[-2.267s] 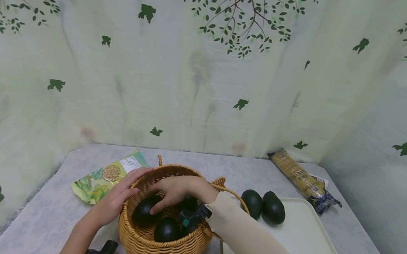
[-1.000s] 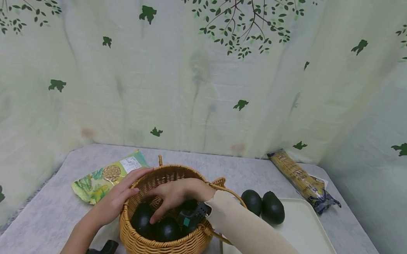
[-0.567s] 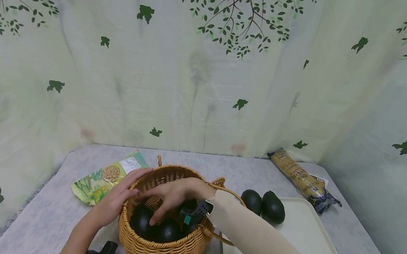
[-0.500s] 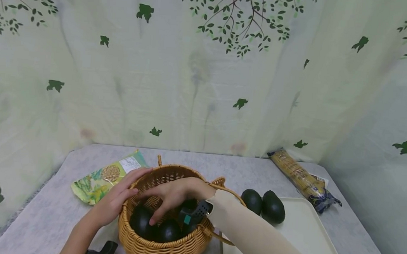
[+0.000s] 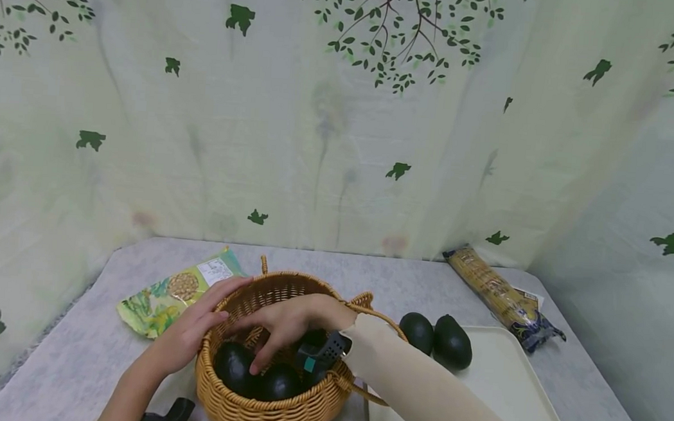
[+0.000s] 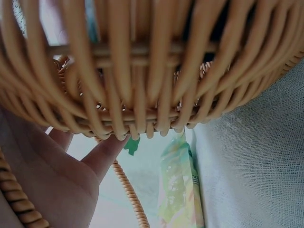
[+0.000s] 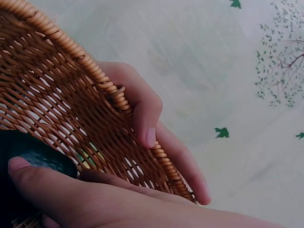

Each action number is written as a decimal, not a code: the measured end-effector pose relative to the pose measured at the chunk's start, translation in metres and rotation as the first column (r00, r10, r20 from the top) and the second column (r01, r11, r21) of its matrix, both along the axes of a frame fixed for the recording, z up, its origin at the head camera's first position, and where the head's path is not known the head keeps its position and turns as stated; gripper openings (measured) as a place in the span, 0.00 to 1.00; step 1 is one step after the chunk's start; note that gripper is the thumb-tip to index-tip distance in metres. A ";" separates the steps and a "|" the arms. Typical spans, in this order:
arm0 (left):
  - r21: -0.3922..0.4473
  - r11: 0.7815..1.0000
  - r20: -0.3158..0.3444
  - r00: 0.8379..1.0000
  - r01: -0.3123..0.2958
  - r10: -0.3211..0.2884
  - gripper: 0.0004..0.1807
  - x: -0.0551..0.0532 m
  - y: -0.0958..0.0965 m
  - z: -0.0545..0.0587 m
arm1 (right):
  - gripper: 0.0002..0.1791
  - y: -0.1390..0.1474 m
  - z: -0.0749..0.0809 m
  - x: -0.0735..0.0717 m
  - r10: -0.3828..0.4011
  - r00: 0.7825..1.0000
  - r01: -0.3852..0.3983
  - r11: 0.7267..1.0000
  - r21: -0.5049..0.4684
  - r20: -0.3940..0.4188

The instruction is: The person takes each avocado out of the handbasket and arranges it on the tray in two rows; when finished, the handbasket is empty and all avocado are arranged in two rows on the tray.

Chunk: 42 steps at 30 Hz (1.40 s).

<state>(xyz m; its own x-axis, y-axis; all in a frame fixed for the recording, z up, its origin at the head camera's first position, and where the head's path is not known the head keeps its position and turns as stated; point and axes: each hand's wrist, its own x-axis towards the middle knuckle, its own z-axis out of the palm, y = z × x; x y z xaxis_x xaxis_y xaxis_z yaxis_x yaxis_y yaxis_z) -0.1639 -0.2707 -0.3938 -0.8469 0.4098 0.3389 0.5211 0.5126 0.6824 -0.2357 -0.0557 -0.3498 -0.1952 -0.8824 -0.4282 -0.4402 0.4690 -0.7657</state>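
Under my right hand point(image 5: 291, 318), fingers wide, the basket point(image 5: 266, 420) already holds some avocados point(image 5: 232, 367); my left hand point(image 5: 189, 335) grips its rim; two outer avocados point(image 5: 452, 344) lie to those fingers' right.

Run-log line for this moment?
left hand: holds basket by rim | right hand: touches avocado in basket | tray: two avocados

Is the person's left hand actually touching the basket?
Touching: the right wrist view shows the left hand at the basket, with one bent digit lapping over its rim.
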 end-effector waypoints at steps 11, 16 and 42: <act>0.009 1.000 0.021 1.000 -0.001 0.001 0.30 0.001 0.000 0.001 | 0.26 -0.002 0.000 -0.001 -0.025 0.997 0.018 0.996 -0.083 -0.073; 0.021 1.000 0.017 1.000 0.009 -0.009 0.30 0.001 0.000 0.001 | 0.26 -0.005 0.001 -0.001 0.006 0.998 -0.013 0.992 -0.123 -0.061; 0.007 1.000 0.008 1.000 0.006 -0.006 0.29 0.000 -0.002 -0.002 | 0.21 0.028 0.021 0.009 -0.030 0.892 -0.107 0.955 -0.277 -0.450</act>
<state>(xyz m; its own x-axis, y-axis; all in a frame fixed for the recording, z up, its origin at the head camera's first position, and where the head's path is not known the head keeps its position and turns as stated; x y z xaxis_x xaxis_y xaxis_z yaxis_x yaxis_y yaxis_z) -0.1636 -0.2731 -0.3956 -0.8474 0.4122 0.3348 0.5183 0.5048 0.6903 -0.2266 -0.0278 -0.3292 -0.2671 -0.9631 -0.0314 -0.7788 0.2350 -0.5816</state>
